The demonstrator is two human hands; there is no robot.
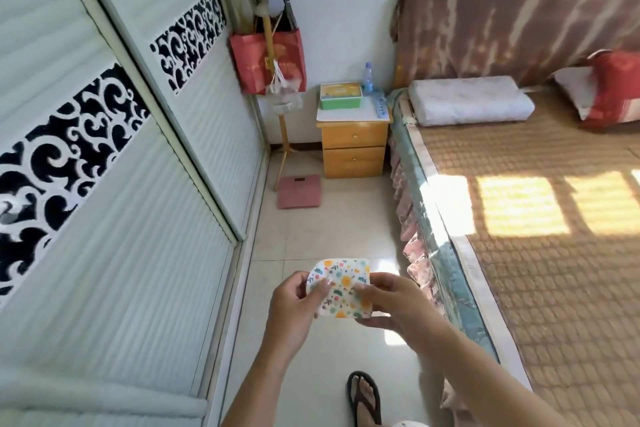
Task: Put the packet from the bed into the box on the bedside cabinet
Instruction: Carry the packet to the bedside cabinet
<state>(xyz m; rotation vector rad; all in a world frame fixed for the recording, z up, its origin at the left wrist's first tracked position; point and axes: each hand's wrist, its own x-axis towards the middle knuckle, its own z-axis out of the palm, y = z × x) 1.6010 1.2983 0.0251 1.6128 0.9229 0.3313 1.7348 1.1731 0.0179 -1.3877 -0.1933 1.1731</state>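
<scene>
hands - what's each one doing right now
Left hand: closed on the packet, pinching its left edge.
Right hand: closed on the same packet, right edge.

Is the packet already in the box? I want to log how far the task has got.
No, the floral packet is held between the left hand and right hand, far from the green box on the bedside cabinet.

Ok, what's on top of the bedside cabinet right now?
On the cabinet sit a green box with its lid closed, a water bottle behind it, and a blue-white strip by the bed-side edge. A white sheet covers the top. The box's contents are hidden.
</scene>
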